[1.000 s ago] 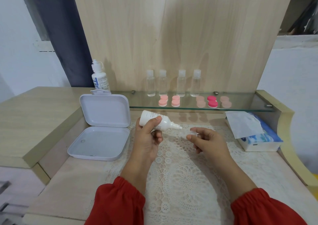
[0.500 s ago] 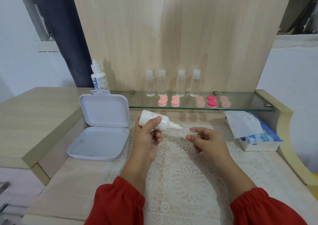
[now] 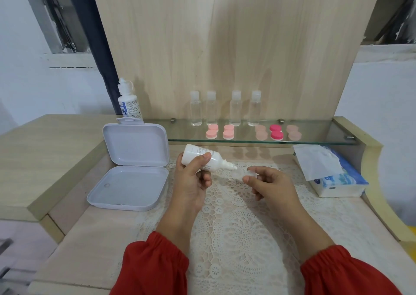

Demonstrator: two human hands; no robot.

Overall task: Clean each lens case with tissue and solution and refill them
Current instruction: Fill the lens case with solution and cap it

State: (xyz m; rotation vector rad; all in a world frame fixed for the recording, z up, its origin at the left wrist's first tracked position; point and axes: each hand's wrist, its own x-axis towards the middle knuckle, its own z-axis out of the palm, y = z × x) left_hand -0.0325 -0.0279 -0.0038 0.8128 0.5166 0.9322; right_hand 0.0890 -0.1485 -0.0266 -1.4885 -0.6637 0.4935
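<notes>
Clear plastic, nearly see-through, the small open lens case sits pinched at the fingertips of the right hand, thumb below and fingers curled over its far side, held above the cream lace table mat. Just left of those fingertips, the nozzle of a small white plastic solution bottle points at the case's open end, close to it; whether it touches, I cannot tell. The left hand grips that bottle, thumb across its front and fingers wrapped behind, tilting it sideways and slightly down. Left of the left hand lies an open white hinged plastic box. Beyond both hands, a glass shelf carries pink capped lens cases and four clear bottles. Right of the right hand sits a blue tissue pack.
</notes>
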